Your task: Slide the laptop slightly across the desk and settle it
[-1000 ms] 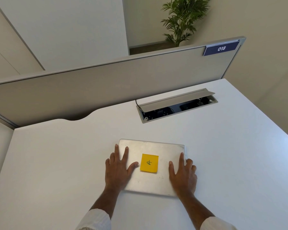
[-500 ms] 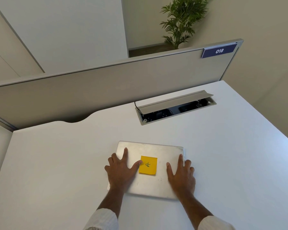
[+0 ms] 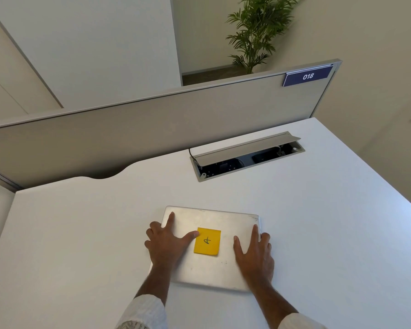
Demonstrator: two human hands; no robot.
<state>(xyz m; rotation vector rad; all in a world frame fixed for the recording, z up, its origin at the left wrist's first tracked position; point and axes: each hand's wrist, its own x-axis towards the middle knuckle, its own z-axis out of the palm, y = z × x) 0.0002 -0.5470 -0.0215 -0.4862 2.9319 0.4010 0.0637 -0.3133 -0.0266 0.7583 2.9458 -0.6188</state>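
A closed silver laptop (image 3: 226, 222) lies flat on the white desk (image 3: 81, 233), close to me. A yellow sticky note (image 3: 207, 241) with a blue handwritten mark is stuck on the middle of its lid. My left hand (image 3: 167, 243) rests on the lid's left side, its forefinger stretched along the left edge and its thumb touching the note's left side. My right hand (image 3: 255, 252) lies flat on the right side of the lid, fingers straight and reaching the right edge. Neither hand holds anything.
An open cable hatch (image 3: 247, 155) with a raised grey flap is set in the desk beyond the laptop. A grey partition (image 3: 152, 129) with a blue "018" plate (image 3: 307, 76) runs along the desk's far edge. A potted plant (image 3: 256, 32) stands behind it.
Both hands have stayed on the lid; the left hand's outer fingers have curled off its left edge. The laptop has hardly moved on the desk; the view has shifted a little.
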